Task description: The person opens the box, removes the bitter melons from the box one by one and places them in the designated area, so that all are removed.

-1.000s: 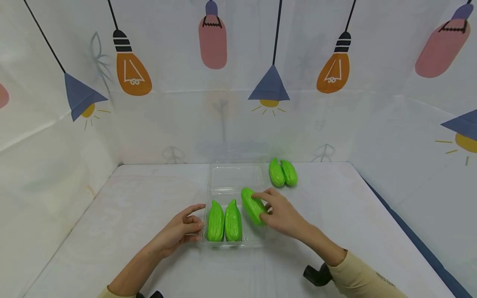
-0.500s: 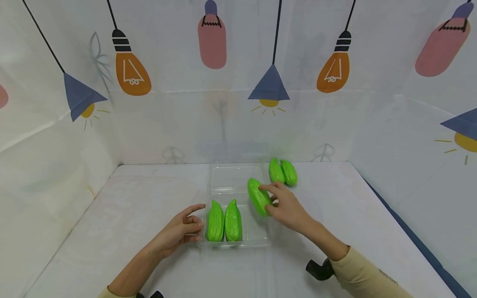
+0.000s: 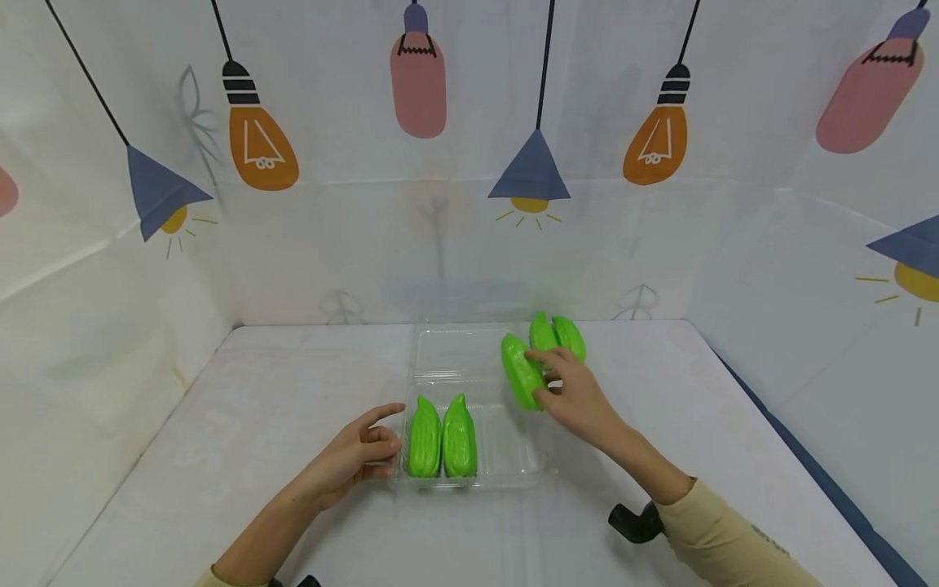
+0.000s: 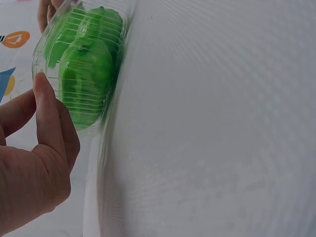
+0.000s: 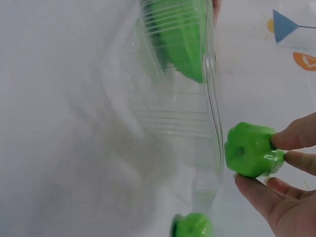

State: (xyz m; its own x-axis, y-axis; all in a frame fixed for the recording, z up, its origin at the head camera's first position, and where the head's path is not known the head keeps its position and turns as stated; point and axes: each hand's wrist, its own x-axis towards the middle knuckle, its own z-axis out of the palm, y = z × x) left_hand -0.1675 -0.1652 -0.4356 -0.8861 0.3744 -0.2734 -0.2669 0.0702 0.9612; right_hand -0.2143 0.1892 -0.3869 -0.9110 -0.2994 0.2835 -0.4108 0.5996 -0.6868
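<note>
My right hand [image 3: 575,399] holds a green, ridged, cucumber-shaped vegetable [image 3: 522,373] between thumb and fingers, tilted above the right side of a clear plastic box [image 3: 506,469]. In the right wrist view its lobed end [image 5: 244,150] faces the camera, beyond the box wall [image 5: 212,108]. Two similar vegetables [image 3: 459,436] lie side by side in the box's left half, points toward the back. At the left wall, my left hand [image 3: 352,456] touches the box with relaxed fingers; one fingertip [image 4: 42,81] is at the rim in the left wrist view.
The box's lid [image 3: 465,346] lies folded back on the white table [image 3: 315,359]. Two more green vegetables [image 3: 570,336] lie at the back right, partly behind my right hand. A cloth wall [image 3: 440,253] printed with lamps rises behind the table.
My right hand has carried its green vegetable up, back and to the right, toward the pair at the back. The left hand and the two vegetables in the box stay put.
</note>
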